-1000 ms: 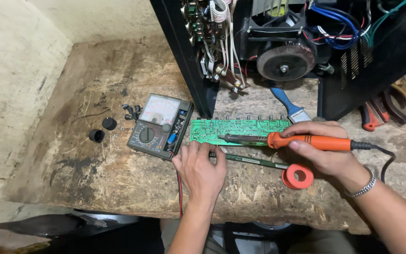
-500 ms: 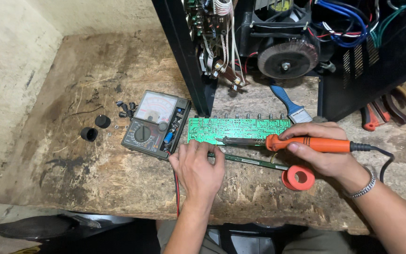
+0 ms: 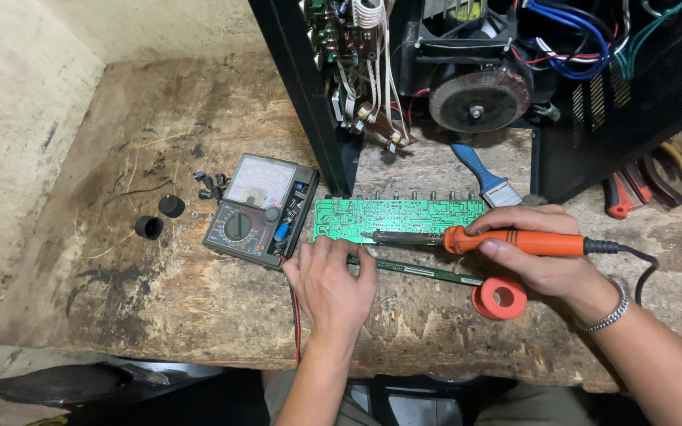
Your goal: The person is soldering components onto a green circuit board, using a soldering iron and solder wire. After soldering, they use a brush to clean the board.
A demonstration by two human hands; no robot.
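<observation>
A long green circuit board [image 3: 399, 218] lies on the worn wooden bench [image 3: 159, 300]. My right hand [image 3: 542, 256] grips an orange-handled soldering iron [image 3: 515, 241], its dark tip resting over the board's near edge. My left hand [image 3: 329, 284] rests flat on the bench just below the board's left end, fingers touching a narrow second green board [image 3: 428, 272]. Whether it pinches anything I cannot tell. A red tape roll [image 3: 500, 298] sits under my right hand.
An analog multimeter [image 3: 260, 211] with red and black leads lies left of the board. Two black knobs [image 3: 159, 217] and small screws [image 3: 208, 185] lie further left. An open black amplifier chassis [image 3: 467, 87] with a toroidal transformer stands behind. A blue-handled brush [image 3: 483, 173] and red-handled pliers [image 3: 621, 197] lie nearby.
The view has shifted slightly. Both hands, the soldering iron and the boards stay in the same places.
</observation>
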